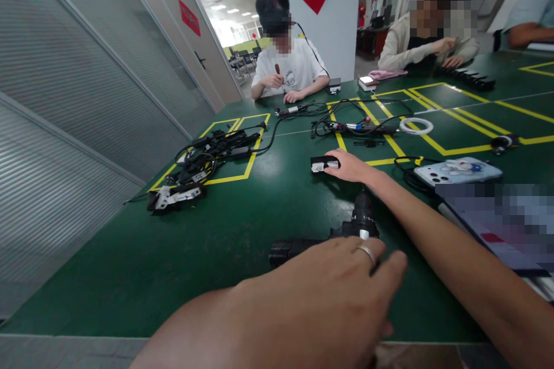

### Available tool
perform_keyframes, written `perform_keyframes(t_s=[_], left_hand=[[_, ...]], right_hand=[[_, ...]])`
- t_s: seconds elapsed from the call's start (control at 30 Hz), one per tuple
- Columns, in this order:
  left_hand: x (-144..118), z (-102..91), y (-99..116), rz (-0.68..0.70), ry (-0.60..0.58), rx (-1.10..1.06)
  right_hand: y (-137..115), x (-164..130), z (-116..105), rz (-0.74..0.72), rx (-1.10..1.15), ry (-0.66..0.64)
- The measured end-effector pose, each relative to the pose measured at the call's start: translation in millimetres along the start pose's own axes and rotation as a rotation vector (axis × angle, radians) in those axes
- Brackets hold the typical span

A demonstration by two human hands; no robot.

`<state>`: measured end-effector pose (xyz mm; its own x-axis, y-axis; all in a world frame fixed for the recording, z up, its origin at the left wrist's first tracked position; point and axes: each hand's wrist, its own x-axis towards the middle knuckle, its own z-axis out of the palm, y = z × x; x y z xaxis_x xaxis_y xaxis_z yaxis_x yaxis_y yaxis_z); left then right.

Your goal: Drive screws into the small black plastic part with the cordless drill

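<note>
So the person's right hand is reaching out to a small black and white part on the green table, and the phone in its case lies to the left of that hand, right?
Not quite. The head view shows the right hand on the small black and white part on the green table, but the phone in its case lies to the right of that hand, not the left.

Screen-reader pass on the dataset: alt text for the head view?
Seen from above, the right hand touches a small black part on a green table, while the left hand rests over a black power drill. Cable bundles and two seated people lie beyond.
</note>
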<state>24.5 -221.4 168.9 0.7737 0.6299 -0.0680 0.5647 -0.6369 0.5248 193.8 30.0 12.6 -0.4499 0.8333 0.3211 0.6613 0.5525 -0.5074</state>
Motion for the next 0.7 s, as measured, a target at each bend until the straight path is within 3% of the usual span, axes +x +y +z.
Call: perform_keyframes(t_s=[0.13,0.27,0.57,0.7], left_hand=[[15,25.4,-48,-0.162,-0.159,0.357],[18,50.0,-79,-0.218,-0.145,0.348],[24,68.7,-81,-0.331,-0.007,0.333],[24,68.1,-81,-0.340,0.011,0.320]], right_hand=[[2,4,1,0.017,-0.009,-0.014],[3,8,0,0.031,-0.027,-0.067],[5,6,-1,0.054,-0.010,-0.089],[-4,8,-10,0.114,0.097,-0.023]])
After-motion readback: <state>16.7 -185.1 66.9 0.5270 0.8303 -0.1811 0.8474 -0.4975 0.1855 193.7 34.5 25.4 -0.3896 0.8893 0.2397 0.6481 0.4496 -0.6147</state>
